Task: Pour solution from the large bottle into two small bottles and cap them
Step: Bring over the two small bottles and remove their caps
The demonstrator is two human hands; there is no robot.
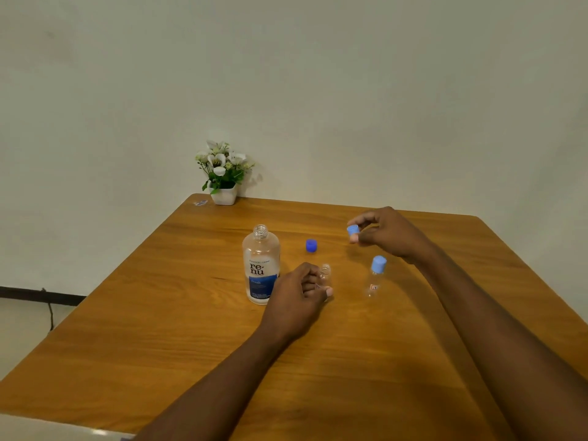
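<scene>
Steadying an open small bottle (325,275) just right of the large bottle (261,265), the left hand (299,297) is gripping its body; the right hand (385,232) is pinching a light cap (353,230) beyond. Clear plastic, probably light and tippy.

Wooden table (197,329), warm orange-brown grain, set in against a pale wall. At the far left corner sits a white pot of flowers (223,173), a small scrap (200,203) lying just beside it. Mid-table stands the large bottle (261,265), upright and uncapped. Right of it, a dark blue cap (311,245) lies alone on the wood. Nearer, an open small bottle (325,275) stands upright, and further right a capped small bottle (375,276).
</scene>
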